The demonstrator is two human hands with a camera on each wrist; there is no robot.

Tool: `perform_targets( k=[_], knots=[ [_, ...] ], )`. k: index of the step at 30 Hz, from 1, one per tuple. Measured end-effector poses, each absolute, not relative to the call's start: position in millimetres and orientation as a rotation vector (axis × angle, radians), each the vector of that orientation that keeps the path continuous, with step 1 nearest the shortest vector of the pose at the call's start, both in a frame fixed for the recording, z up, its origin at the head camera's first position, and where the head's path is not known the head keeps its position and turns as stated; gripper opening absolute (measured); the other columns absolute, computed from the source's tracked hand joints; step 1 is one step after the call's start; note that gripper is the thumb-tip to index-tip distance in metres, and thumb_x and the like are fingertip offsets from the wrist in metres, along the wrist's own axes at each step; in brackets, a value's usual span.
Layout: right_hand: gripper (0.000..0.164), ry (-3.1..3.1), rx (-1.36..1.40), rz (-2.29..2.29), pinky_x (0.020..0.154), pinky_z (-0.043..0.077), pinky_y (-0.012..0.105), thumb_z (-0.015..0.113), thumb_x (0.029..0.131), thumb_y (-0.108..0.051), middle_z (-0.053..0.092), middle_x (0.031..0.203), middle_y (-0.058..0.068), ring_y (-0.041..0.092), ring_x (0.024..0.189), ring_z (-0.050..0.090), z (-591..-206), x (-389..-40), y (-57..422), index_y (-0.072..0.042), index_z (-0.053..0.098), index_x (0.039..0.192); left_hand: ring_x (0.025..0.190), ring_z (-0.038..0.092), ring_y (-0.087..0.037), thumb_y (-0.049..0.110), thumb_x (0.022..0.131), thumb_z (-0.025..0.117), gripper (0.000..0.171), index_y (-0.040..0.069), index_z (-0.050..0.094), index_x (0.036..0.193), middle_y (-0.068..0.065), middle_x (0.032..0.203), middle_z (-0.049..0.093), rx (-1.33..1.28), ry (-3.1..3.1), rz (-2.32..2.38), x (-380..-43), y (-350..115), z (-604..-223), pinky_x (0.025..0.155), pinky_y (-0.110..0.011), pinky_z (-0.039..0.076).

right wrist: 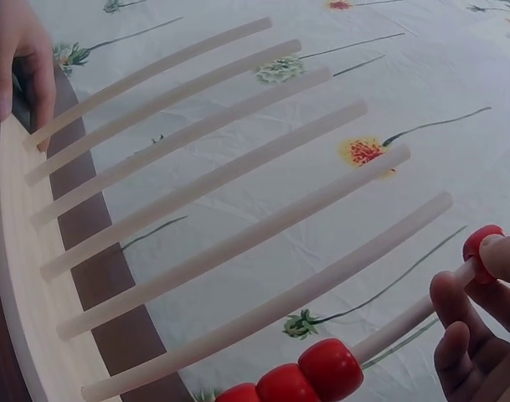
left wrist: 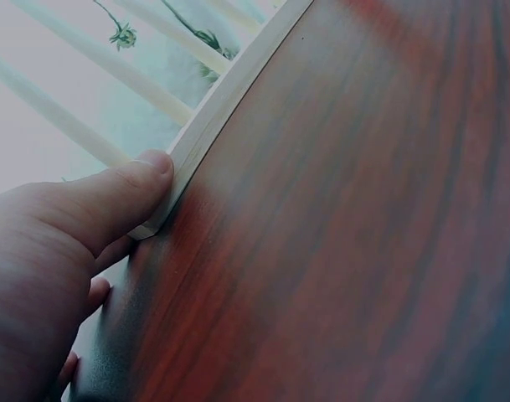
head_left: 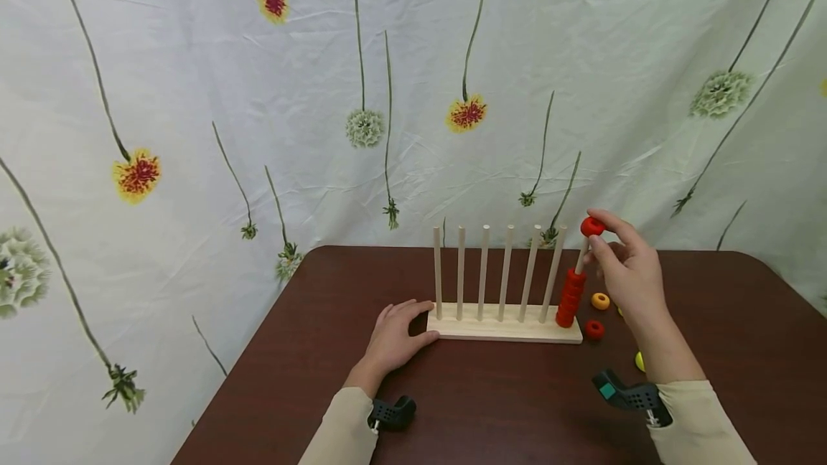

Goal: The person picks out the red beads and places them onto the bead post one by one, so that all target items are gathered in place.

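Note:
A wooden peg rack point(head_left: 504, 331) stands on the table, its upright pegs in a row along a pale base. My left hand point(head_left: 402, 336) holds the base's left end, thumb on the front edge and fingers round behind. Between thumb and index finger, my right hand point(head_left: 629, 271) pinches a red bead point(head_left: 592, 227) at the top of the rightmost peg. In the right wrist view, the peg's tip sits at that bead point(right wrist: 482, 251). Lower on the same peg is a stack of red beads point(head_left: 571, 300). The other pegs carry no beads.
A loose red bead point(head_left: 594, 329) and an orange bead point(head_left: 600, 301) lie right of the base. A yellow bead point(head_left: 639, 361) is partly hidden by the right forearm. Behind the dark brown table point(head_left: 504, 400) hangs a flowered cloth point(head_left: 413, 92).

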State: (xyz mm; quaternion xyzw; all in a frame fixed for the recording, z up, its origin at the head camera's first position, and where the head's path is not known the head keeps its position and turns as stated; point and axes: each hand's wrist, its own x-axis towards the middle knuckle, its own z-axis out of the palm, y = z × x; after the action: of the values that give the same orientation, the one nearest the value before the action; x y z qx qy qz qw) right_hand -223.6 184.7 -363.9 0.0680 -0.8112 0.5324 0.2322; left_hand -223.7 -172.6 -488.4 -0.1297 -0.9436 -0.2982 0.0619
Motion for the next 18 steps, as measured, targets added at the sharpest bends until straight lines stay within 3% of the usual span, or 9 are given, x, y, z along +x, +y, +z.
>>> perform_targets(
  k=[4, 7, 10, 14, 18],
  knots=[
    [0.042, -2.282, 0.179, 1.468, 0.053, 0.045, 0.023, 0.058, 0.102, -0.026, 0.063, 0.076, -0.008, 0.015, 0.061, 0.052, -364.4, -223.6, 187.6, -0.019, 0.055, 0.143, 0.142, 0.046, -0.028, 0.040, 0.090, 0.074, 0.055, 0.020, 0.060, 0.139, -0.004, 0.141, 0.061, -0.389, -2.859, -0.891, -223.5, -172.1, -486.6, 0.122, -0.057, 0.024],
    [0.043, -2.320, 0.193, 1.461, 0.054, 0.047, 0.024, 0.059, 0.102, -0.028, 0.064, 0.076, -0.006, 0.012, 0.062, 0.053, -365.3, -223.1, 190.1, -0.017, 0.054, 0.143, 0.142, 0.046, -0.028, 0.040, 0.090, 0.074, 0.055, 0.020, 0.061, 0.139, -0.004, 0.141, 0.061, -0.386, -2.864, -0.894, -223.1, -171.9, -485.6, 0.122, -0.057, 0.024],
    [0.046, -2.350, 0.207, 1.449, 0.056, 0.049, 0.024, 0.060, 0.101, -0.029, 0.062, 0.095, -0.008, 0.008, 0.065, 0.056, -365.2, -221.7, 192.1, -0.015, 0.053, 0.144, 0.142, 0.046, -0.029, 0.040, 0.090, 0.073, 0.055, 0.020, 0.060, 0.139, -0.004, 0.142, 0.061, -0.383, -2.865, -0.901, -222.9, -172.0, -485.8, 0.122, -0.058, 0.024],
    [0.049, -2.414, 0.207, 1.412, 0.057, 0.049, 0.022, 0.060, 0.101, -0.031, 0.056, 0.124, 0.002, 0.003, 0.071, 0.058, -365.9, -221.3, 195.2, -0.013, 0.052, 0.146, 0.142, 0.046, -0.029, 0.040, 0.090, 0.073, 0.055, 0.020, 0.060, 0.139, -0.004, 0.142, 0.061, -0.380, -2.865, -0.900, -223.2, -172.2, -486.8, 0.123, -0.057, 0.023],
    [0.049, -2.488, 0.213, 1.347, 0.058, 0.051, 0.023, 0.059, 0.101, -0.031, 0.058, 0.128, 0.016, 0.000, 0.073, 0.057, -367.4, -221.9, 199.2, -0.010, 0.052, 0.144, 0.142, 0.046, -0.029, 0.039, 0.090, 0.074, 0.055, 0.019, 0.061, 0.139, -0.004, 0.141, 0.061, -0.381, -2.862, -0.893, -223.1, -172.2, -487.2, 0.122, -0.057, 0.024]
  ],
)
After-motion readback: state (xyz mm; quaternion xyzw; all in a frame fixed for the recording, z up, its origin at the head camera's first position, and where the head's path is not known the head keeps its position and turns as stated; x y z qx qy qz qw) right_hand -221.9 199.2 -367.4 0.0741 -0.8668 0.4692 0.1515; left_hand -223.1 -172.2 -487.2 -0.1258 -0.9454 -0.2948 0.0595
